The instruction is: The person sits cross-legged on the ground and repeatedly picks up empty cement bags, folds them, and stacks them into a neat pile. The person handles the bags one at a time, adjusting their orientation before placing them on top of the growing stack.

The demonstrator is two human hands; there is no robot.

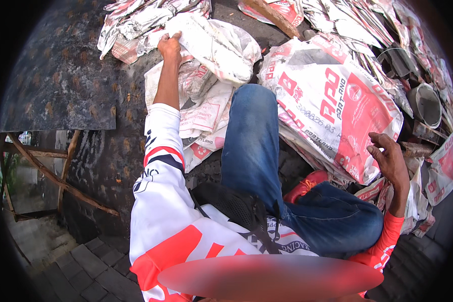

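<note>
My left hand (170, 47) reaches far forward, its fingers closed on the edge of a pale, dirt-smudged cement sack (216, 46). That sack lies crumpled on a heap of other flattened sacks (206, 113). To the right is a stack of flat red-and-white cement sacks (332, 105), the top one spread out with its print facing up. My right hand (390, 160) hovers by the stack's right edge, fingers loosely bent and apart, with nothing in it.
More crumpled sacks (136, 30) lie at the far left. A wooden beam (274, 17) rests beyond the stack. A round grey container (424, 104) stands on the right among sacks. Wooden poles (60, 176) lean at left, near grey paving blocks (93, 267). My bent knees flank the stack.
</note>
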